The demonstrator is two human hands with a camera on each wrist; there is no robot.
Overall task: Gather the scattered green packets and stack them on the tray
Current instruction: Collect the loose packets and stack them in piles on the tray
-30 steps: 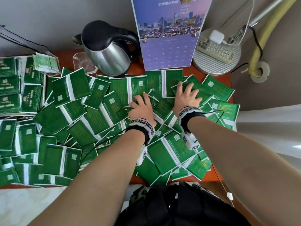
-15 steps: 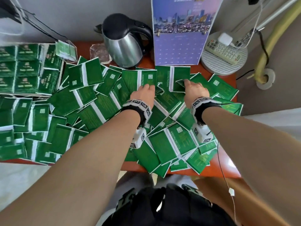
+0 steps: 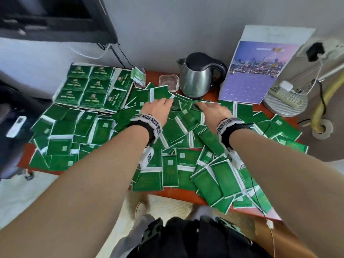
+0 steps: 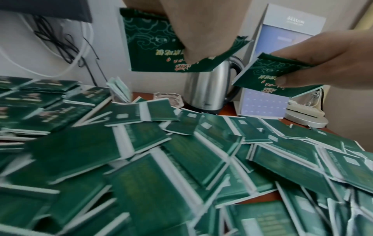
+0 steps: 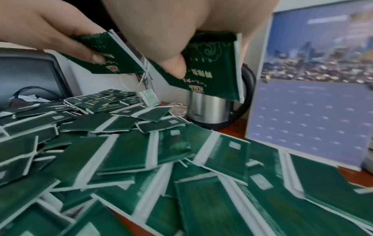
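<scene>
A green packet is pinched by the left hand, thumb underneath and fingers on top, and is held lifted above the pile. A second packet is pinched in the same way by the right hand, also raised above the pile. The two hands are kept near each other, just in front of the kettle, and the two held packets are close but it cannot be told whether they touch.

The table is covered almost fully by loose green packets, which are lying flat and overlapping in many directions. At the far left of the table a tray is seen, and on it packets are laid in neat rows with the printed side up. A calendar is leaned against the wall to the right of the kettle. A small glass dish is placed between the tray and the kettle. A remote is laid on a round grey base at the far right.
</scene>
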